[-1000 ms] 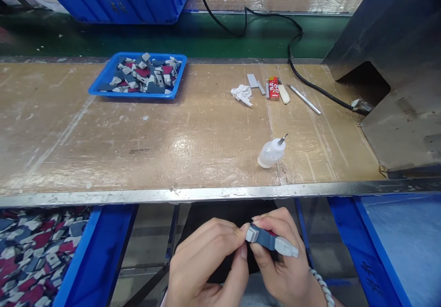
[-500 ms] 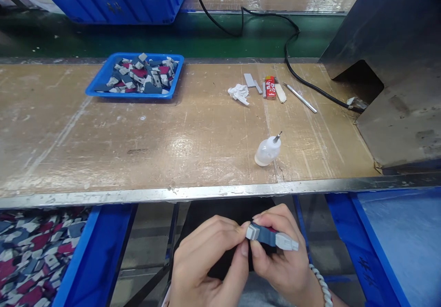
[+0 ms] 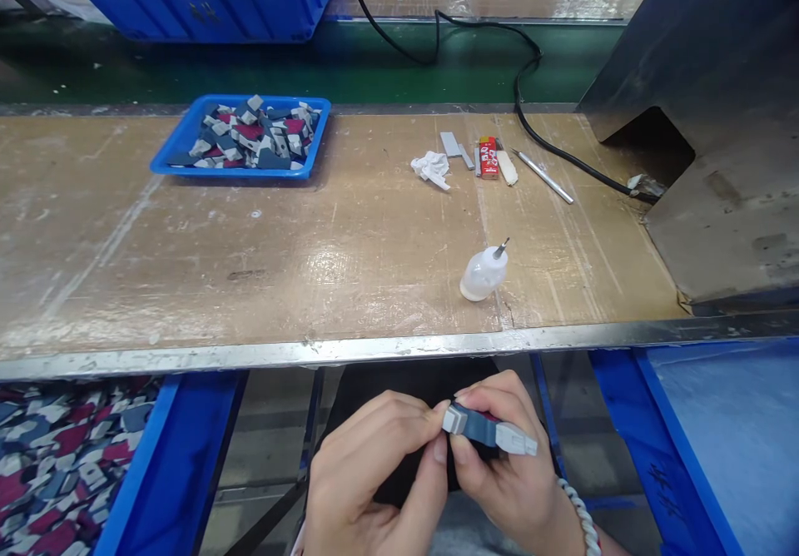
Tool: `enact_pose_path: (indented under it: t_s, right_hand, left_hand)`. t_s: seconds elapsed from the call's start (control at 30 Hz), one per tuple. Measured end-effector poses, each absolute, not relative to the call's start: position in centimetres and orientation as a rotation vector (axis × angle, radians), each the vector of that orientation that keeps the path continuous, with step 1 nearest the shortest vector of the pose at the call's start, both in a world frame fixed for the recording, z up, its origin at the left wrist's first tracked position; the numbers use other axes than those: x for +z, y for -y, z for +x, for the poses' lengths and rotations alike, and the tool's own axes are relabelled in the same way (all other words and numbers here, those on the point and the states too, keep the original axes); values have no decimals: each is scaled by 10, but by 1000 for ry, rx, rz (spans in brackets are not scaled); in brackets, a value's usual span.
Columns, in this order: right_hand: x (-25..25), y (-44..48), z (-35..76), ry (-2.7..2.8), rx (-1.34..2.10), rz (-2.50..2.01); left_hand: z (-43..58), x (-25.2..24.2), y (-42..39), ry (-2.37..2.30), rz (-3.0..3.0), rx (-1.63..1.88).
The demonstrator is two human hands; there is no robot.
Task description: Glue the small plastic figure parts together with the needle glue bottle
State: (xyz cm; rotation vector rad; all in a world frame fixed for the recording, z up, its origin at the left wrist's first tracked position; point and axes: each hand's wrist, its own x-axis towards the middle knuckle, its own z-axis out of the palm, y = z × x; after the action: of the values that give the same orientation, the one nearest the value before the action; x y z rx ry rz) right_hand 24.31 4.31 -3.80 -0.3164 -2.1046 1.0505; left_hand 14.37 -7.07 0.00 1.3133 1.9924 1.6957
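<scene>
Below the table's front edge, both hands hold one small plastic part [image 3: 479, 429], dark grey-blue with light grey ends and a bit of dark red on its upper side. My right hand [image 3: 521, 481] grips its middle between thumb and fingers, with the light grey tip pointing right. At the left end, my left hand [image 3: 380, 464] pinches the light grey block with thumb and forefinger. What the left fingertips press on is partly hidden. A white squeeze bottle [image 3: 483, 275] with a thin metal nozzle stands on the table just beyond the hands.
A blue tray [image 3: 163, 159] of similar parts lies at the back left. Crumpled tissue [image 3: 430, 169], a red box [image 3: 488, 159] and a metal pen-like tool [image 3: 543, 176] lie farther back. Blue bins [image 3: 141, 464] flank me. A metal housing [image 3: 736, 148] stands right, with a black cable [image 3: 580, 161].
Both hands and the part keep nearly the same pose. The whole view has shifted very slightly.
</scene>
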Motion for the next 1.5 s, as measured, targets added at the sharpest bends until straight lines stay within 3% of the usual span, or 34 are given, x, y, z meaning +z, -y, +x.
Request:
enact_pose_path:
  t_s: [0.7, 1.27, 1.5]
  right_hand:
    - [-37, -47, 247, 2151, 1072, -281]
    - [-51, -50, 247, 1821, 1675, -168]
    - [-54, -43, 253, 1705, 1877, -203]
  left_hand:
    - [140, 1, 70, -1954, 1323, 1707]
    - [113, -13, 79, -1836, 1559, 1559]
    - [120, -11, 78, -2057, 1737, 1598]
